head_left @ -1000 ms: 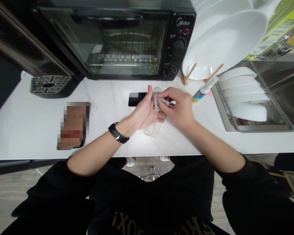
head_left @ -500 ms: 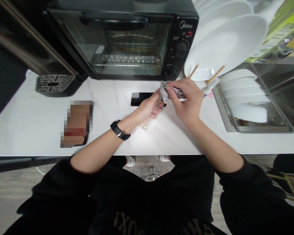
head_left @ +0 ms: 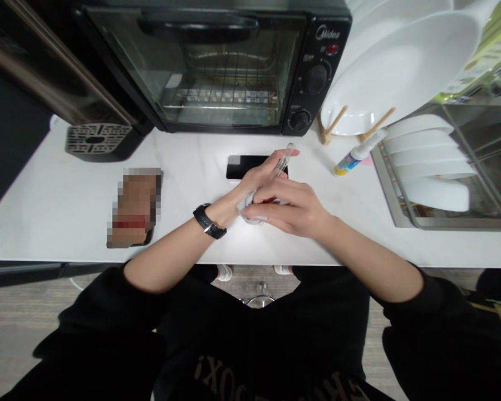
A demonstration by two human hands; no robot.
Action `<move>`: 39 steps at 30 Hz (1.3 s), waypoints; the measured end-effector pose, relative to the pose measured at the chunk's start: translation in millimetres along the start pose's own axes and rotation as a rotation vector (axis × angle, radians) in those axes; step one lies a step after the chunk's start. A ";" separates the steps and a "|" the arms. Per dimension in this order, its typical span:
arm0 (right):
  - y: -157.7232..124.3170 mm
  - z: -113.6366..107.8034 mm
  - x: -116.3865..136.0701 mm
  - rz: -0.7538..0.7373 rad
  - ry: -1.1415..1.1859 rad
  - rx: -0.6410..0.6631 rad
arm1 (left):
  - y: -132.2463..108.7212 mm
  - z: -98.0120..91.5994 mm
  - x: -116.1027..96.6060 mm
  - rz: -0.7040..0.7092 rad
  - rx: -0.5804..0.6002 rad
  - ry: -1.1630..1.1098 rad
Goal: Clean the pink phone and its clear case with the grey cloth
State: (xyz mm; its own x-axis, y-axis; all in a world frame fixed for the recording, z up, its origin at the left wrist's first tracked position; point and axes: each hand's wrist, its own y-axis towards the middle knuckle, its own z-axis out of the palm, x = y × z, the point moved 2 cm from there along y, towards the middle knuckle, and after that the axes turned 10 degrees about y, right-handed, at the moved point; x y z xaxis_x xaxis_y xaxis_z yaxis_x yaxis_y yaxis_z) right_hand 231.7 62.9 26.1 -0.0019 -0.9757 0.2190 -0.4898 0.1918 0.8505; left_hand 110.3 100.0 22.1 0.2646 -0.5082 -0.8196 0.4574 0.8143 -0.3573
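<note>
Clear plastic shows above the left hand (head_left: 259,176): the end of a thin case (head_left: 284,160), tipped up on its narrow side rather than laid flat. From where I stand, the left hand has it gripped about the middle, one finger stretched out past its far end; the rest of those fingers are hidden, so I cannot tell exactly how they close. Held like that, I'd say, the near end is left free for the other hand to get at.

The right hand (head_left: 299,209) is pinching a pale cloth (head_left: 245,204) between thumb and fingers, pressed in by the heel of the left hand, over the near end of the case. It looks bunched up, probably so the fingertips can push it into the edges. Both hands are just above the counter (head_left: 183,181), close to the person, where the arms can work bent and steady; a black watch (head_left: 209,221) is on the left wrist.

Just beyond the hands lies a phone (head_left: 241,168), dark glass upward, partly hidden by the left hand; set there, it seems clear of the rubbing yet close by. To the right a spray bottle (head_left: 353,156) leans or lies near the sink-side basket (head_left: 463,228), within easy reach of the right hand. The bowls (head_left: 430,164) sit tilted in a row in that basket, likely to drain. Behind everything stands the oven (head_left: 229,125).
</note>
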 end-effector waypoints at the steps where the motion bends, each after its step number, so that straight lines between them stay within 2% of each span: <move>1: 0.0 3.2 2.0 -0.010 -0.004 0.012 | 0.4 -0.7 -0.2 0.019 -0.006 0.058; 3: -0.5 5.6 2.8 -0.009 -0.028 0.026 | 2.3 -2.0 0.2 0.070 -0.004 0.152; 6: -2.1 -2.8 -3.6 0.017 -0.103 -0.006 | 6.7 -3.9 4.2 0.086 0.016 0.103; 9: -3.2 -22.0 -18.2 0.197 -0.212 -0.047 | 8.0 -4.8 7.2 0.064 0.011 0.038; 12: -4.5 -41.3 -32.8 0.429 -0.306 -0.111 | 4.1 -1.5 6.9 -0.068 0.056 0.039; 16: -7.2 -48.2 -39.3 0.557 -0.303 -0.164 | 1.0 1.4 3.4 -0.131 0.098 0.013; 19: -9.0 -38.1 -34.0 0.504 -0.268 -0.133 | 2.9 0.1 4.7 -0.150 0.078 -0.001; 24: -7.0 -8.3 -11.4 0.087 -0.176 -0.091 | -2.3 1.8 0.7 0.041 0.069 -0.065; 27: -3.1 4.3 -0.5 -0.012 -0.117 -0.053 | -8.4 2.7 -2.6 0.011 0.054 0.011; 30: -1.1 6.6 3.1 -0.017 -0.093 -0.061 | -8.8 -0.2 -2.7 -0.038 0.011 0.054; 34: -5.9 -0.8 -6.2 0.059 -0.154 -0.061 | -1.1 -6.2 3.9 -0.011 0.040 -0.008; 37: -10.3 -12.1 -19.5 0.179 -0.215 -0.041 | 5.1 -9.7 8.6 0.027 0.035 -0.086; 39: -11.5 -21.4 -28.2 0.288 -0.255 -0.045 | 6.7 -9.2 9.3 -0.024 0.025 -0.087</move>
State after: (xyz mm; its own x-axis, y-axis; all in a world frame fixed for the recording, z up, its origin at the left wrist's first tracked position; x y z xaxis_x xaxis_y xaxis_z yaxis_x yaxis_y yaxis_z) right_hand 256.1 90.5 20.4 -0.3535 -0.8750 0.3309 -0.3992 0.4610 0.7925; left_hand 108.0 103.3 8.0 0.3257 -0.5513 -0.7681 0.4855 0.7946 -0.3645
